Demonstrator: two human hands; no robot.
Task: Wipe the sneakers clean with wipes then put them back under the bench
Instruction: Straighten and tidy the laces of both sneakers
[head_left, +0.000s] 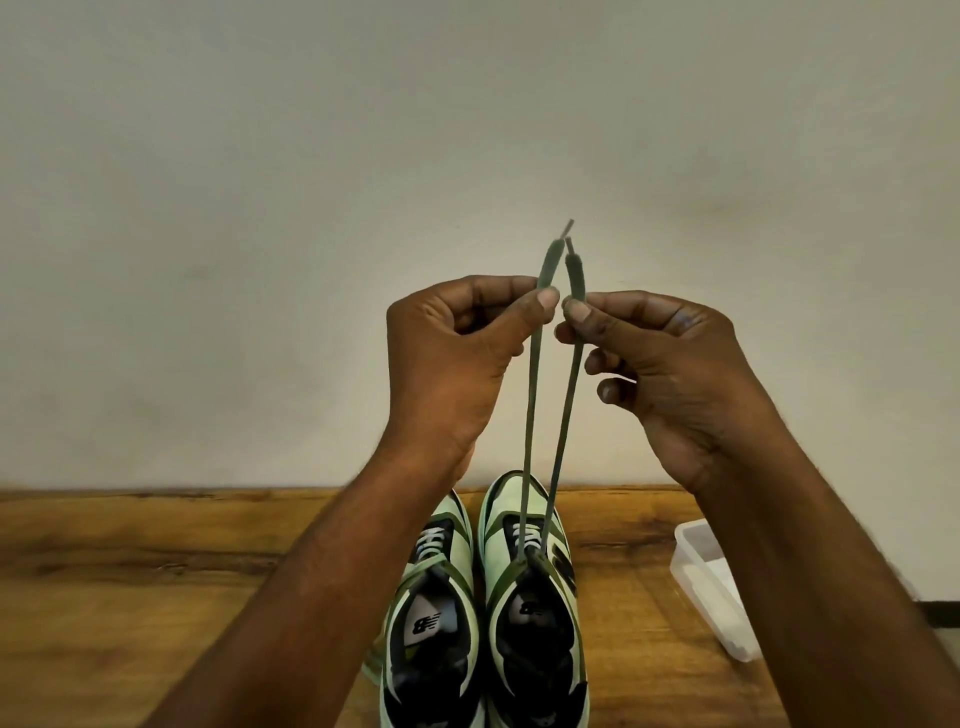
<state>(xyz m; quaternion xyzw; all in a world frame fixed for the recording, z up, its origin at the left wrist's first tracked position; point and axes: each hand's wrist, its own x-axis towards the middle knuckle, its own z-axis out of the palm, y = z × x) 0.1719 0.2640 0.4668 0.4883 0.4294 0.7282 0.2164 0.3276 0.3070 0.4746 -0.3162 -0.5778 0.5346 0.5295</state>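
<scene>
Sneakers on bench, white container beside, contents unclear.

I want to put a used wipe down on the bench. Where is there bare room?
The widest bare wood is left of the left sneaker, up to the wall. A narrow strip lies between the right sneaker and the white container. The middle is crowded with both sneakers.

Left hand and right hand each pinched one lace end raised taut above right sneaker; left sneaker beside it, touching, on wooden bench
</scene>
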